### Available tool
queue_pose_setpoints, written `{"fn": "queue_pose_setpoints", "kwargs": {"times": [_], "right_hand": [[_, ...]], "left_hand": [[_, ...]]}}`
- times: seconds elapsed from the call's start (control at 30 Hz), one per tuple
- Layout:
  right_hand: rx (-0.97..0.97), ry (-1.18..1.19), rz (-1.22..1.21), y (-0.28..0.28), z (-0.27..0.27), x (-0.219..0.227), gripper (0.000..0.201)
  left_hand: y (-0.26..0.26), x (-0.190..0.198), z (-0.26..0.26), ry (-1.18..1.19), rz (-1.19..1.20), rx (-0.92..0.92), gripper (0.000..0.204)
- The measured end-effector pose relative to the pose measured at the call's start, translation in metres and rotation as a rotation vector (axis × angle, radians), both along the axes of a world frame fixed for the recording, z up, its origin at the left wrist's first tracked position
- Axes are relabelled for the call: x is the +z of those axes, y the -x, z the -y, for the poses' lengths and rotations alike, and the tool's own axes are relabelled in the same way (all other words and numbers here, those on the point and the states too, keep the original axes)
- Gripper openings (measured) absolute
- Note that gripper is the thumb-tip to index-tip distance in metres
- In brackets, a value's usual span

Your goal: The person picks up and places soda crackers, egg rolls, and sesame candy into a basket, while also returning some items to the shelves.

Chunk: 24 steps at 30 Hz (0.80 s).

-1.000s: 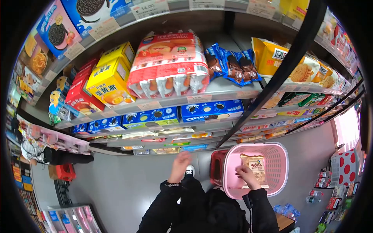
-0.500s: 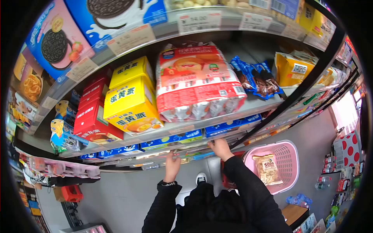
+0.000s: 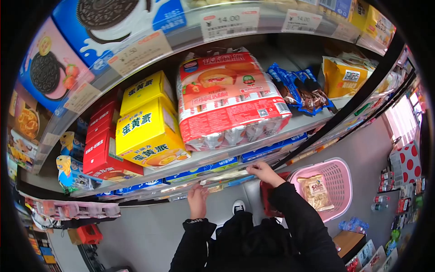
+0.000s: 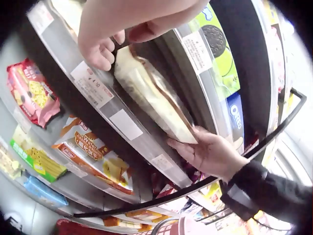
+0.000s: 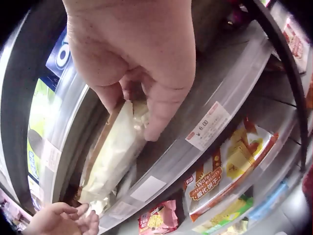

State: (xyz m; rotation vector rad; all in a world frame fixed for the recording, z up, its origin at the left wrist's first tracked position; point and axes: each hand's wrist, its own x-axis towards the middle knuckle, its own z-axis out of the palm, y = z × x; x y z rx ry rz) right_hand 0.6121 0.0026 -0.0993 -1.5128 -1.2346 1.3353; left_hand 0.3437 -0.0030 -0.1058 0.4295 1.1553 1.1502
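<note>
In the right wrist view my right hand [image 5: 137,54] pinches one end of a long, pale cream packet [image 5: 111,156] in clear wrapping with a brown edge. The packet [image 4: 151,98] lies along a lower shelf; its printed face is hidden, so I cannot tell its kind. My left hand [image 4: 132,29] is by the packet's other end, with loosely bent fingers. Seen from the head, the left hand [image 3: 197,201] and the right hand [image 3: 265,173] are both at the lower shelf's front, below the blue Oreo boxes [image 3: 274,147].
A pink basket [image 3: 346,186] holding a bag of soda crackers [image 3: 316,192] stands at the right beside a red stool [image 3: 268,199]. A black shelf post [image 3: 344,109] slants past the right hand. Above are yellow pie boxes [image 3: 152,131] and a big red multipack [image 3: 231,102].
My right hand has left the basket, where it was at the cracker bag, and moved left to the shelf. My left hand has also come to the shelf front. The view has shifted nearer the shelves.
</note>
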Motion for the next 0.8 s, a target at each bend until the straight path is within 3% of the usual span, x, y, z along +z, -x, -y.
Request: {"fn": "queue_pose_setpoints", "kwargs": {"times": [0.03, 0.07, 0.13, 0.17, 0.27, 0.4, 0.47, 0.6, 0.8], "right_hand": [[0.053, 0.005, -0.071, -0.005, 0.007, 0.001, 0.012], [0.106, 0.01, -0.143, -0.009, 0.014, 0.003, 0.014], [0.111, 0.045, -0.136, -0.013, 0.031, 0.013, 0.014], [0.098, 0.015, -0.163, -0.015, 0.04, 0.019, 0.014], [0.043, 0.025, -0.237, -0.024, 0.066, 0.038, 0.012], [0.201, -0.155, -0.144, -0.037, 0.101, 0.057, 0.015], [0.211, -0.064, -0.102, -0.044, 0.12, 0.079, 0.016], [0.232, -0.126, -0.087, -0.066, 0.165, 0.089, 0.015], [0.172, -0.141, -0.097, -0.116, 0.249, 0.1, 0.014]], "left_hand": [[0.005, 0.003, -0.003, 0.017, 0.114, -0.17, 0.03], [0.005, 0.003, -0.005, 0.022, 0.116, -0.18, 0.03], [-0.001, 0.008, -0.006, 0.228, 0.517, -0.406, 0.047], [-0.005, 0.011, -0.005, 0.21, 0.452, -0.459, 0.061], [-0.024, 0.028, 0.001, 0.225, 0.538, -0.46, 0.061], [-0.034, 0.01, 0.017, 0.182, 0.356, -0.643, 0.051], [-0.041, 0.003, 0.035, 0.207, 0.322, -0.637, 0.044], [-0.057, 0.023, 0.08, 0.169, 0.144, -0.593, 0.039], [-0.113, 0.045, 0.147, 0.17, 0.211, -0.641, 0.037]]}}
